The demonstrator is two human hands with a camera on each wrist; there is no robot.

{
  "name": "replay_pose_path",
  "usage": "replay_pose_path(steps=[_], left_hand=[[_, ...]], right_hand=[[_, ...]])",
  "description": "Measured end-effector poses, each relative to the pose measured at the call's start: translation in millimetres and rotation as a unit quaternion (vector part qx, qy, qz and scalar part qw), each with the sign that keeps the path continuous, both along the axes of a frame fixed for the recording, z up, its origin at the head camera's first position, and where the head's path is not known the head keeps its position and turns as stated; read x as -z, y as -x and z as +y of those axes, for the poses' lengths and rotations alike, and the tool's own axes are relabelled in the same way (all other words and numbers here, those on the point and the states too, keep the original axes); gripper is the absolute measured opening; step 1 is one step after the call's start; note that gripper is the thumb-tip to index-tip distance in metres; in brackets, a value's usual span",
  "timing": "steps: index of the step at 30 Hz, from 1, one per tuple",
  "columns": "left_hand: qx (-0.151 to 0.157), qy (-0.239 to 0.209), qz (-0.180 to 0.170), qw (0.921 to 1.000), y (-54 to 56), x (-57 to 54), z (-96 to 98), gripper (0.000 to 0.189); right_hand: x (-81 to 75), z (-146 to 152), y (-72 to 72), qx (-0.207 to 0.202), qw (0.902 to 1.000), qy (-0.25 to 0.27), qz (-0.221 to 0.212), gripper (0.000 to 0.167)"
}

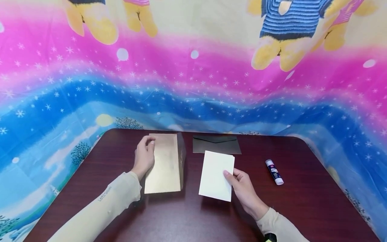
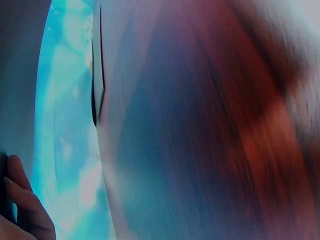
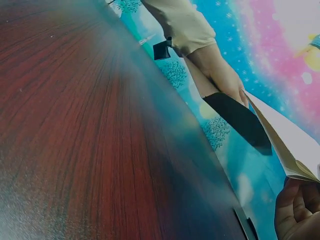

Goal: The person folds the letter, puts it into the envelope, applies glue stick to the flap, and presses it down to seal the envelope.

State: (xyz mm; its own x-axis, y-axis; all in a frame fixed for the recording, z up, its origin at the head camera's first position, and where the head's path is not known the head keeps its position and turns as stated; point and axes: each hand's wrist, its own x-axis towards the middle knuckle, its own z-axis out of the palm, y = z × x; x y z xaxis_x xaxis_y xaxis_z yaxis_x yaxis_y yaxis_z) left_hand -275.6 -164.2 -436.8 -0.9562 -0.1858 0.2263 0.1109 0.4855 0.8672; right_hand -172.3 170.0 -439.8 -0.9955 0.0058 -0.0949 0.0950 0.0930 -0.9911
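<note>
A gold-toned flat paper piece (image 1: 163, 164) with a narrow dark side along its right stands tilted over the table on the left. My left hand (image 1: 144, 155) grips it by the left edge, fingers curled near its top. In the left wrist view, that hand's fingers (image 2: 30, 202) show at the lower left beside a dark surface (image 2: 20, 90). My right hand (image 1: 243, 188) pinches a cream-white folded card (image 1: 216, 176) at its right edge, thumb on the front. From the right wrist view, the card's folded layers (image 3: 295, 160) stand slightly apart above the fingers (image 3: 297, 205).
A dark grey envelope (image 1: 216, 145) with a pointed flap lies at the table's back middle. Off to the right lies a glue stick (image 1: 274, 172). The dark red-brown table (image 1: 178, 218) ends at a printed curtain (image 1: 193, 77) behind.
</note>
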Motion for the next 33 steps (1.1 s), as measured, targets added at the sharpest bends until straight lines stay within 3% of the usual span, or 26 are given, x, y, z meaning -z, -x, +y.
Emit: replay_pose_path(steps=[4,10,13,16,20,23,27,30,33], left_hand=[[0.038,-0.006,0.015,0.9992,-9.0,-7.1,12.5,0.028],[0.103,0.037,0.007,0.9939,-29.5,-17.8,35.5,0.071],[0.14,0.056,0.011,0.9885,-40.1,-21.0,46.9,0.089],[0.168,0.047,0.01,0.9847,-50.5,-23.8,56.7,0.097],[0.179,-0.014,0.008,0.9838,-59.6,-25.4,65.9,0.101],[0.18,-0.068,0.014,0.9812,-61.2,-25.1,69.9,0.09],[0.181,-0.127,0.006,0.9753,-62.6,-24.3,71.9,0.051],[0.172,-0.141,-0.013,0.9749,-65.9,-23.7,72.1,0.033],[0.164,-0.13,-0.034,0.9773,-69.5,-23.0,72.9,0.029]], right_hand=[[-2.2,0,-3.1,-0.001,1.0,0.001,-0.001,0.034],[-11.2,-4,-10.7,-0.014,0.9999,0.009,0.001,0.035],[-15.8,-6,-15.6,-0.041,0.9991,0.011,0.008,0.039],[-17.4,-8,-19.6,-0.084,0.9962,0.013,0.02,0.044],[-15.4,-11,-22.1,-0.122,0.9916,0.024,0.036,0.047],[-13.5,-13,-22.6,-0.125,0.991,0.031,0.036,0.048],[-12.6,-16,-23.5,-0.115,0.9924,0.029,0.034,0.047],[-13.6,-18,-25.1,-0.109,0.9929,0.026,0.039,0.046],[-15.3,-20,-26.5,-0.116,0.9916,0.027,0.051,0.046]])
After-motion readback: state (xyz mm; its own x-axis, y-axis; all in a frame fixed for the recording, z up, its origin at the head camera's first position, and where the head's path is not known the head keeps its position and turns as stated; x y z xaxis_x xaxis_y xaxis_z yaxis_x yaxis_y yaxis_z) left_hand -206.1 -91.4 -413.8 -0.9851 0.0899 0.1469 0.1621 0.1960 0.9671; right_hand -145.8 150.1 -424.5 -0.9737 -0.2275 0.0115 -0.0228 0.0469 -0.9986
